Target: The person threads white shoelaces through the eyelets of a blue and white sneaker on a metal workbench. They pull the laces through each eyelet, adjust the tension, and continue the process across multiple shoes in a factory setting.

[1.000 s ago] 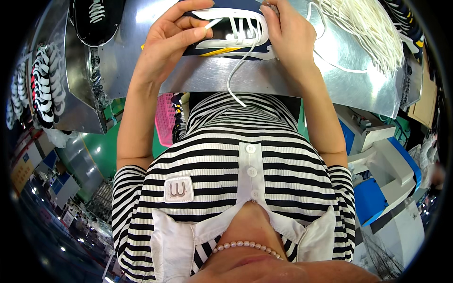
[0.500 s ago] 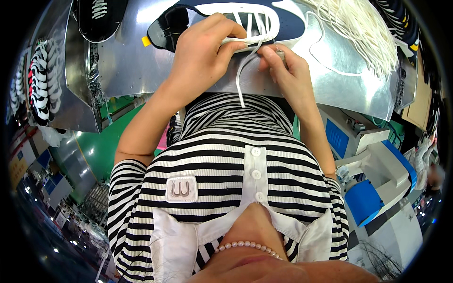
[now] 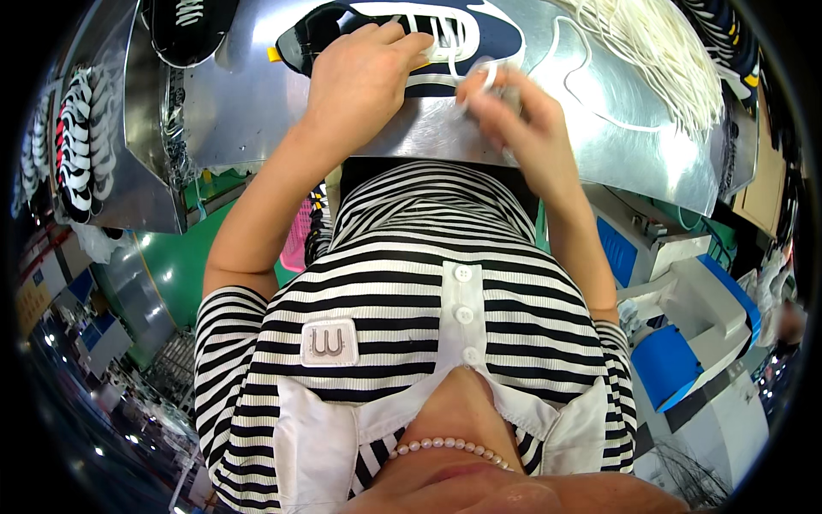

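Observation:
A navy and white shoe (image 3: 503, 36) lies on its side along the far edge of the metal table, its toe to the right. White lace (image 3: 452, 62) crosses its opening through several eyelets. My left hand (image 3: 364, 73) is closed over the near edge of that opening, its fingertips partly hidden. Just right of it, my right hand (image 3: 521, 107) is closed around the lace, which runs from the shoe to its fingers. Motion smears those fingers, and something small in them is unclear.
A thick bundle of white laces (image 3: 655, 64) lies at the right of the metal table (image 3: 231, 116), one strand looping toward the shoe. A black shoe (image 3: 190, 30) stands at the far left. More shoes (image 3: 728, 34) are stacked at the far right. A blue and white machine (image 3: 668, 364) stands lower right.
My right hand has drawn the lace away from the shoe, so its loose end no longer dangles below. The shoe has shifted slightly away, with my left hand still on it.

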A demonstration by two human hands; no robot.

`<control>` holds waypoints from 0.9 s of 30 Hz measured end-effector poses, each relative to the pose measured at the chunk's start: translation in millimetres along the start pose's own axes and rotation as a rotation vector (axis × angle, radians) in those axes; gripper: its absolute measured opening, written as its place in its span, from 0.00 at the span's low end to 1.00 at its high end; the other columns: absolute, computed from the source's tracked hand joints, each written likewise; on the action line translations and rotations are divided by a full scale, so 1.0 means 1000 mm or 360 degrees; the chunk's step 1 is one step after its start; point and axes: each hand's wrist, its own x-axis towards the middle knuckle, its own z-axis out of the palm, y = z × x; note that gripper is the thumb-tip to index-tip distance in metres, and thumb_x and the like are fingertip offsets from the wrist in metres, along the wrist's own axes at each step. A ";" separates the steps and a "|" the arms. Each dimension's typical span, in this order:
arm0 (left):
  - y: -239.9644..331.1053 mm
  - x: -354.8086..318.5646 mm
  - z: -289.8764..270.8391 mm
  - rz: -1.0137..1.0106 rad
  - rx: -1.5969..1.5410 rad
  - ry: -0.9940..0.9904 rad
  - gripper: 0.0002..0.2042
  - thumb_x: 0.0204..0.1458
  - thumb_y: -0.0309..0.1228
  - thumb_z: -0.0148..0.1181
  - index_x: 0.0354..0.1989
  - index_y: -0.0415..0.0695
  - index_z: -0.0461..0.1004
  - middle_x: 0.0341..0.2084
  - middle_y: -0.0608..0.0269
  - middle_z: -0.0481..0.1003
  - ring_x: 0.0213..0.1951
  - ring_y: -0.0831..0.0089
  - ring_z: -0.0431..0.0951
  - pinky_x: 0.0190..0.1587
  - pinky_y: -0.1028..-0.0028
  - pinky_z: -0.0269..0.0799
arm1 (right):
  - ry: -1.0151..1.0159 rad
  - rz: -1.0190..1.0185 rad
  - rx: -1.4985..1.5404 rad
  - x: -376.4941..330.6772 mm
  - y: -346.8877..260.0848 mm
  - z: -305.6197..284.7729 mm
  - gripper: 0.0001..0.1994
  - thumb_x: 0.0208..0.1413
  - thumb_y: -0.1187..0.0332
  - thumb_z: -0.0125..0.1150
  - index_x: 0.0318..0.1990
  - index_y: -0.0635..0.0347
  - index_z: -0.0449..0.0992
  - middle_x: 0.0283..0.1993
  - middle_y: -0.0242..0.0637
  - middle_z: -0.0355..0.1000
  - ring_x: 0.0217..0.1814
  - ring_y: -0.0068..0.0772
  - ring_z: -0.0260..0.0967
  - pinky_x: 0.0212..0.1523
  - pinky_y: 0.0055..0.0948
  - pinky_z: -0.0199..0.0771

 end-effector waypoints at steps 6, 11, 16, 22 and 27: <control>-0.008 0.007 -0.003 -0.0135 -0.0449 -0.0190 0.14 0.56 0.37 0.61 0.43 0.39 0.78 0.37 0.54 0.79 0.41 0.56 0.77 0.46 0.64 0.71 | 0.0501 -0.0619 -0.0227 0.050 0.011 0.002 0.06 0.57 0.73 0.64 0.40 0.63 0.80 0.29 0.28 0.76 0.29 0.14 0.69 0.31 0.17 0.69; -0.007 0.006 0.003 -0.0217 -0.0490 -0.0141 0.16 0.50 0.39 0.68 0.40 0.40 0.79 0.35 0.58 0.80 0.39 0.58 0.78 0.45 0.66 0.72 | 0.0570 -0.0631 -0.0297 0.061 0.025 0.009 0.05 0.56 0.74 0.64 0.40 0.63 0.80 0.35 0.34 0.79 0.32 0.20 0.74 0.35 0.21 0.73; -0.003 0.011 0.004 -0.0281 -0.0454 -0.0161 0.13 0.49 0.36 0.68 0.38 0.40 0.78 0.34 0.60 0.80 0.37 0.60 0.79 0.43 0.67 0.73 | 0.0583 -0.0655 -0.0323 0.058 0.028 0.008 0.05 0.55 0.75 0.65 0.39 0.63 0.80 0.36 0.32 0.79 0.33 0.18 0.74 0.35 0.20 0.73; -0.014 0.015 0.006 -0.0221 -0.0842 -0.0286 0.13 0.49 0.33 0.67 0.39 0.38 0.78 0.32 0.57 0.79 0.34 0.65 0.80 0.40 0.71 0.73 | 0.0517 -0.0522 -0.0240 0.052 0.023 0.002 0.06 0.54 0.76 0.66 0.39 0.62 0.80 0.35 0.29 0.79 0.33 0.15 0.72 0.36 0.18 0.72; -0.009 0.017 0.002 -0.0257 -0.0773 -0.0309 0.12 0.49 0.33 0.66 0.38 0.39 0.77 0.32 0.57 0.79 0.34 0.63 0.80 0.41 0.70 0.73 | 0.0566 -0.0548 -0.0297 0.056 0.026 0.003 0.06 0.54 0.76 0.67 0.39 0.62 0.79 0.34 0.29 0.78 0.33 0.15 0.72 0.36 0.18 0.72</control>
